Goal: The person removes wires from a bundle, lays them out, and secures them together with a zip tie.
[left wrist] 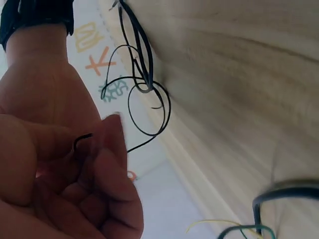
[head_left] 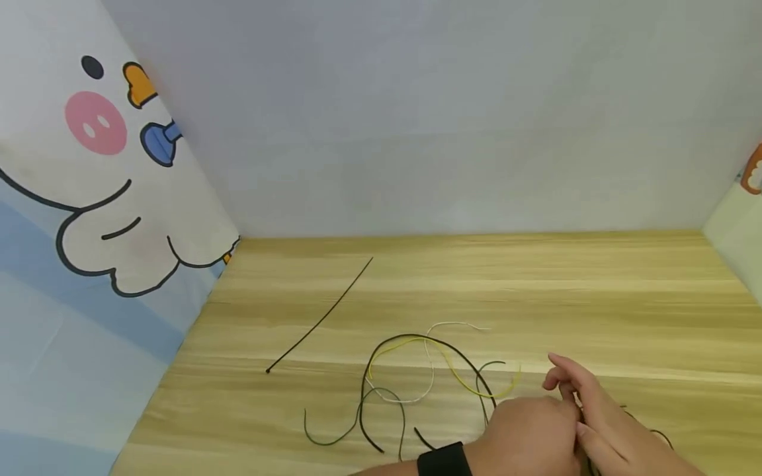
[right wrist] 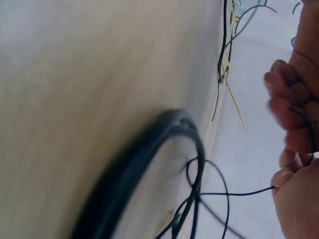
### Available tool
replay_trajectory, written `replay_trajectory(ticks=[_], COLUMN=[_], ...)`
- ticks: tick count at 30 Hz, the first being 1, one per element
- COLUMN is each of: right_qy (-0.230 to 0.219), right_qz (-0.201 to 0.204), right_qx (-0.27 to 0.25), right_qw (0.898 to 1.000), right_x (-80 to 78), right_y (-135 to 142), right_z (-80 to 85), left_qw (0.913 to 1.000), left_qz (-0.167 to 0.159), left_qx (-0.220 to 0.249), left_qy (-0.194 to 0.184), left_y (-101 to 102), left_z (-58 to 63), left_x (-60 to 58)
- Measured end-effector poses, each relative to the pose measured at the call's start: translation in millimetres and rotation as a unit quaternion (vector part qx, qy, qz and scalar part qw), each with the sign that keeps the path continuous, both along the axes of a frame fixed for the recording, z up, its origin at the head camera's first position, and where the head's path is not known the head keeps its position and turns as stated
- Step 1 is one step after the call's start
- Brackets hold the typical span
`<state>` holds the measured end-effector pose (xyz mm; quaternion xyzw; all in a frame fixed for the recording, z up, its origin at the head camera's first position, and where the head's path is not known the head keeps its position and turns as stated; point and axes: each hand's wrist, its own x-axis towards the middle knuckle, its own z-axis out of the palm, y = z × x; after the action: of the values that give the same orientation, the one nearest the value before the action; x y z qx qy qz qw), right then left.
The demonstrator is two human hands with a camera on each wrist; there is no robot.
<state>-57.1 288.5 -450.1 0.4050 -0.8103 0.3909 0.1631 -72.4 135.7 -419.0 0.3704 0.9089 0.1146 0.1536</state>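
Observation:
Both hands meet at the lower right of the head view, over the near part of the table. My left hand, with a black band at its wrist, grips a thin black cord. Against it, my right hand pinches the same cord, its index finger extended. The held cord runs from the fingers to loose loops in the right wrist view. In the left wrist view, a short bent cord end shows between the fingers. The fingers mostly hide the gripped part in the head view.
A straight black cord lies at the left of the wood-grain table. Mid-table are a thick black cord, a yellow cord, a white cord and a green cord. A pale wall rises behind.

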Motion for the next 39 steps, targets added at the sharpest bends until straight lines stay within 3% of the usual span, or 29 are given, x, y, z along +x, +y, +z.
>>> replay_trajectory(ticks=[2, 7, 12, 17, 21, 25, 28, 33, 39], right_qy=[0.004, -0.052, -0.085, -0.073, -0.056, -0.032, -0.035, -0.092, -0.072], right_qz=[0.005, -0.052, -0.13, -0.184, -0.178, -0.158, -0.166, -0.202, -0.22], right_qx=[-0.002, 0.068, 0.151, 0.174, 0.173, 0.188, 0.205, 0.226, 0.223], right_qw=[1.0, 0.995, 0.976, 0.965, 0.967, 0.969, 0.964, 0.948, 0.947], right_x=[0.0, 7.5, 8.6, 8.9, 8.8, 5.3, 4.4, 7.1, 0.8], right_y=[0, 2, 10, 27, 34, 36, 41, 52, 57], right_z=[-1.7, -0.8, -3.2, -4.0, -7.1, -12.9, -15.5, -14.2, -10.5], left_qw=[0.9999, 0.9961, 0.9928, 0.9947, 0.9969, 0.9983, 0.9969, 0.9932, 0.9874], left_qz=[-0.009, -0.03, 0.004, 0.022, 0.025, 0.027, 0.051, 0.102, 0.156], left_qx=[0.001, -0.022, -0.056, -0.013, 0.001, -0.019, -0.035, -0.02, -0.005], left_qy=[0.005, 0.08, 0.106, 0.099, 0.075, 0.049, 0.048, 0.052, 0.025], left_y=[-1, -22, -64, -104, -130, -146, -159, -188, -222], left_z=[0.3, 8.0, 16.2, 18.7, 19.4, 16.9, 13.6, 12.5, 13.4], left_x=[-0.9, -10.8, -19.8, -17.0, -11.5, -5.6, -4.8, -8.8, -13.8])
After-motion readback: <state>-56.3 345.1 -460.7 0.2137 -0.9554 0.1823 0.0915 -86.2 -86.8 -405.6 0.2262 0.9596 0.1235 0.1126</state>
